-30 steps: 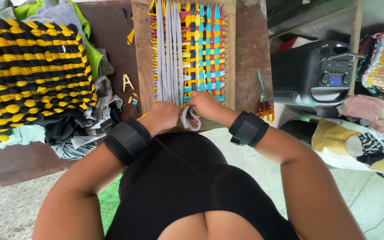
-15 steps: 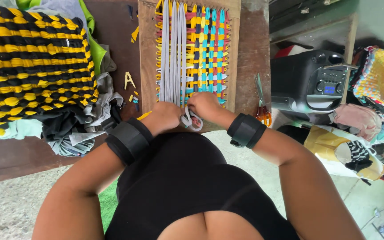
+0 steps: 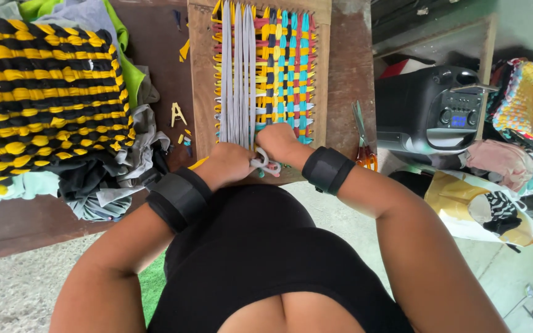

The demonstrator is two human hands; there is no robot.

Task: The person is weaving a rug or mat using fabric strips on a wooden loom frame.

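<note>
- My left hand (image 3: 229, 165) is closed on a grey fabric loop (image 3: 265, 164) at the near edge of the wooden loom frame (image 3: 202, 80).
- My right hand (image 3: 280, 143) is just beside it, the fingers curled and pinching the same loop; both hands touch each other.
- Each wrist has a black band.
- Grey strips (image 3: 237, 74) run along the left part of the frame; the right part is woven in yellow, blue and red.
- The frame lies on a brown table (image 3: 161, 55), near its right edge.
- Scissors (image 3: 363, 139) lie right of the frame.
- A black-and-yellow woven mat (image 3: 38, 98) covers the left side of the table.
- A black speaker (image 3: 430, 111) stands well apart, off the table to the right.
</note>
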